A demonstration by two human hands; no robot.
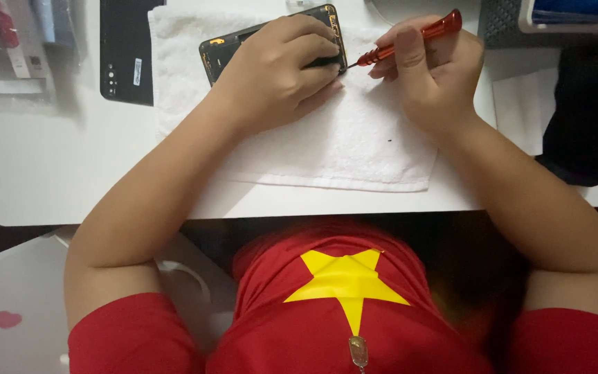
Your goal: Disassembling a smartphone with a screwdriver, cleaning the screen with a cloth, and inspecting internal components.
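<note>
Pressing down near the towel's [354, 149] far edge, the left hand [271, 73] lies curled over the opened phone [219, 52]. Just right of it, the right hand [427, 66] pinches a red screwdriver [410, 40], its shaft slanting down-left, tip meeting the phone's right edge.

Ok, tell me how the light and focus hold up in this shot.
Head view: soft, even light on the white towel with no glare; left hand on the opened phone and right hand with the red screwdriver look slightly soft; below the table edge it is dim.
</note>
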